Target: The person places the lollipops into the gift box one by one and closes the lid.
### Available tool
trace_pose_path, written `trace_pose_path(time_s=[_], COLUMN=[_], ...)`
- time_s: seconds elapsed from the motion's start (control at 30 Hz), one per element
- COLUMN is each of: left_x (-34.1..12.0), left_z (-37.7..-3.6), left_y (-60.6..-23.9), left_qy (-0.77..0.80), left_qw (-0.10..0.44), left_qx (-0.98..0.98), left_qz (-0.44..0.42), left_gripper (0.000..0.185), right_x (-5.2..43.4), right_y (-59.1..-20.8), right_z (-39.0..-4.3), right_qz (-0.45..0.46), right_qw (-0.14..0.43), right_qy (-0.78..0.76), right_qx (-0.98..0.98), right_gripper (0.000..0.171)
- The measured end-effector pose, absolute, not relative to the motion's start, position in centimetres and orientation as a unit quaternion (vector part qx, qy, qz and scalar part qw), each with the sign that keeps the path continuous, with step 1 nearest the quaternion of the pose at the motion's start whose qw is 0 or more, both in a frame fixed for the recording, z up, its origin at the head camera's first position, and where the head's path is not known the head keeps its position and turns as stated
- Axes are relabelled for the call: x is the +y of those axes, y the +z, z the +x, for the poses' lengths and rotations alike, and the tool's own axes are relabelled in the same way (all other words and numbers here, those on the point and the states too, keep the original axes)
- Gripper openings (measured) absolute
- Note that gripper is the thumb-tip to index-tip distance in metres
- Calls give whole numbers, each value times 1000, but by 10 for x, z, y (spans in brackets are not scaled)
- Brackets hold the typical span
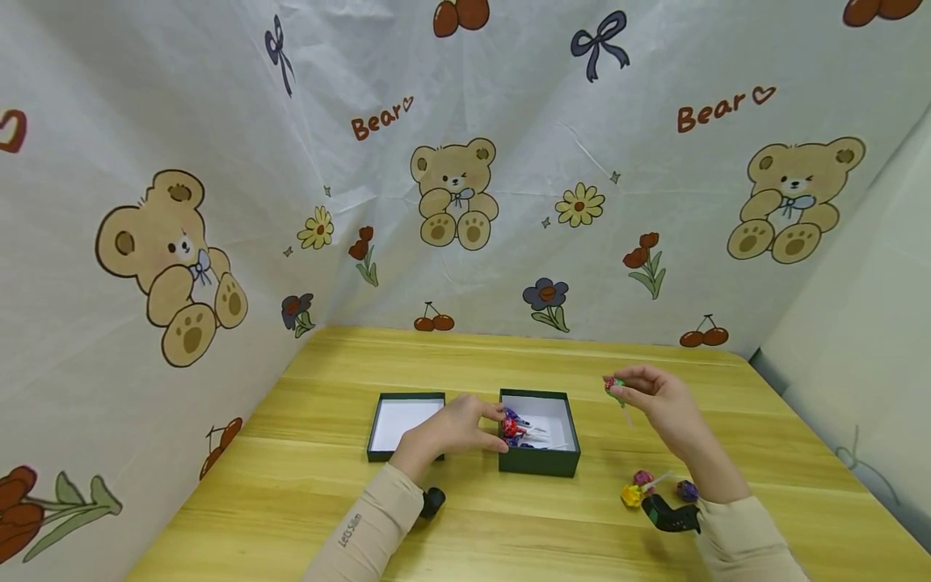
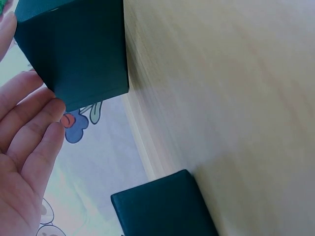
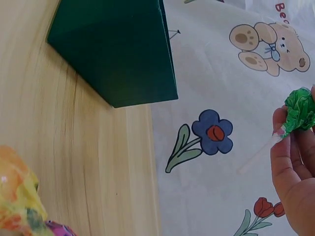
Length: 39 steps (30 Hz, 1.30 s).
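My right hand [image 1: 665, 408] is raised over the table right of the box and pinches a lollipop [image 3: 299, 109] by its wrapped head. Its wrapper is green with some red, and the pale stick points downward. At the left wall of an uncovered dark green box [image 1: 540, 463], my left hand [image 1: 458, 428] touches the side with fairly straight fingers [image 2: 43, 115]. Several lollipops [image 1: 513, 427] in purple and red wrappers lie in the box's left part, their white sticks pointing right.
Left of the box lies a shallow green lid [image 1: 378, 456] with a white inside, partly behind the left hand. Near the right wrist, a yellow lollipop [image 1: 630, 495], a pink lollipop [image 1: 643, 478] and a purple lollipop [image 1: 687, 491] rest on the wooden table [image 1: 291, 501]. A bear-print cloth [image 1: 509, 105] hangs behind.
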<state>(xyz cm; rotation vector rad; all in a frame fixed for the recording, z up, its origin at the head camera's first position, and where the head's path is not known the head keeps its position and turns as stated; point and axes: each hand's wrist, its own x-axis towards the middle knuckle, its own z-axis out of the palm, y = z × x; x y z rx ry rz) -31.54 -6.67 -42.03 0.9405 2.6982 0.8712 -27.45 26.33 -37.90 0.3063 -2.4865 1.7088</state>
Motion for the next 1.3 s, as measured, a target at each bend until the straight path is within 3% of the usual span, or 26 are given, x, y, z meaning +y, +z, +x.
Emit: trace_pose_path(time_s=[1.3], left_x=[-66], left_z=[-312], left_y=[-418], left_qy=[281], left_qw=[70], left_qx=[903], left_qz=[317], left_gripper=[49], right_x=[203], right_y=[-384], right_z=[-294], right_qz=[158], right_qw=[14], right_qy=[545], right_qx=[-823], right_gripper=[32])
